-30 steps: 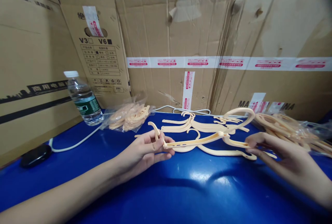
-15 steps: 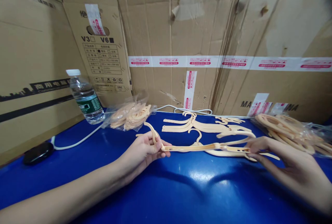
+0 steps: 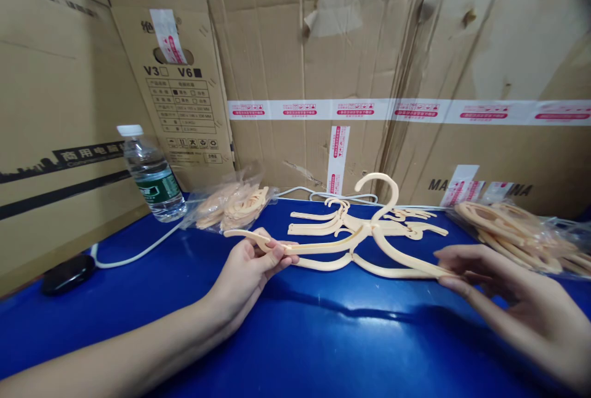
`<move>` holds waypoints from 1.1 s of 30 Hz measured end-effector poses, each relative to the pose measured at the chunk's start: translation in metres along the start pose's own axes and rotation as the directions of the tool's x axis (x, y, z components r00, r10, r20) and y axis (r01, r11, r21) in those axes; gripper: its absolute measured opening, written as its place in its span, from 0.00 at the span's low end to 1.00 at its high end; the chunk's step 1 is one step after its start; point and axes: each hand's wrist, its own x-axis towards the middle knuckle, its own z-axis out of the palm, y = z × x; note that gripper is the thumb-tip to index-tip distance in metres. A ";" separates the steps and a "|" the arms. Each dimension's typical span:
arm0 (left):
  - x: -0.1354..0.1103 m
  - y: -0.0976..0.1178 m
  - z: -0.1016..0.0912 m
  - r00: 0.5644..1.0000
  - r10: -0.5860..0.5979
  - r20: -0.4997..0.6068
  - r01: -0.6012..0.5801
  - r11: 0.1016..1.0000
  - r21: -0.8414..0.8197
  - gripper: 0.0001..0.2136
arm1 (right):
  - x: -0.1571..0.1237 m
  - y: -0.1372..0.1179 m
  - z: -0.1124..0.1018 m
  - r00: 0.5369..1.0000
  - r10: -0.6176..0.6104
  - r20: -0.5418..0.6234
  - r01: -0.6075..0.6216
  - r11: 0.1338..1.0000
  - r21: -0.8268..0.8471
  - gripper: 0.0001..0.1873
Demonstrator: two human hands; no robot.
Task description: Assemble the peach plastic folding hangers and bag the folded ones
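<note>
A cream plastic hanger (image 3: 369,235) is held just above the blue table (image 3: 295,336), its hook standing upright near the cardboard wall. My left hand (image 3: 252,269) pinches the hanger's left arm tip between thumb and fingers. My right hand (image 3: 498,287) grips the right arm end with closed fingers. Behind the held hanger lie a few more loose cream hangers (image 3: 332,221) flat on the table.
A water bottle (image 3: 150,173) stands at the left, beside a clear bag of cream parts (image 3: 233,204). Another bag of hangers (image 3: 521,232) lies at the right. A black puck (image 3: 67,274) with a white cable (image 3: 133,253) sits far left. Cardboard boxes (image 3: 323,66) wall the back.
The hanger lay edge-on and flat between my hands; now it is turned so its hook stands upright. Both hands keep their grip on the arm ends.
</note>
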 end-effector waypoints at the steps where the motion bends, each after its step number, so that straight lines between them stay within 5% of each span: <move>1: -0.002 0.000 0.001 1.000 -0.017 -0.005 0.017 1.000 -0.014 0.12 | 0.000 0.001 0.000 1.000 0.024 -0.005 -0.024 1.000 0.001 0.12; 4: -0.010 0.000 0.005 0.994 -0.106 0.019 0.106 0.994 0.001 0.09 | 0.003 0.000 -0.002 0.997 0.076 0.023 -0.076 0.996 0.037 0.13; 6: -0.019 -0.002 0.007 0.980 -0.155 0.122 0.136 0.979 0.152 0.08 | 0.008 -0.002 -0.003 0.994 0.099 0.051 -0.103 0.991 0.083 0.13; 8: -0.029 -0.006 0.007 0.940 -0.135 0.315 0.000 0.919 0.393 0.05 | 0.012 -0.005 -0.005 0.992 0.103 0.073 -0.110 0.987 0.114 0.14; 10: -0.038 -0.011 0.005 0.825 -0.026 0.565 -0.329 0.790 0.517 0.02 | 0.014 -0.005 -0.005 0.990 0.084 0.110 -0.097 0.989 0.114 0.13; 13: -0.045 -0.018 0.002 0.530 0.029 0.847 -0.734 0.515 0.442 0.10 | 0.013 0.000 -0.002 0.969 0.053 0.241 -0.076 0.993 0.087 0.12; 15: -0.046 -0.019 0.000 0.448 0.021 0.894 -0.843 0.344 0.414 0.14 | 0.010 0.004 0.002 0.940 0.038 0.339 -0.058 0.997 0.048 0.11; 19: -0.044 -0.017 -0.003 0.518 0.042 0.854 -0.849 0.148 0.508 0.19 | 0.008 0.009 0.006 0.909 -0.026 0.416 0.046 0.998 -0.040 0.09; 22: -0.038 -0.020 -0.008 0.499 0.129 0.857 -0.865 0.126 0.485 0.23 | 0.009 0.009 0.004 0.908 -0.056 0.415 0.089 0.994 -0.060 0.08; 33: -0.035 -0.027 -0.015 0.515 0.101 0.852 -0.844 -0.117 0.524 0.23 | 0.012 0.010 0.004 0.925 -0.084 0.370 0.111 0.993 -0.050 0.07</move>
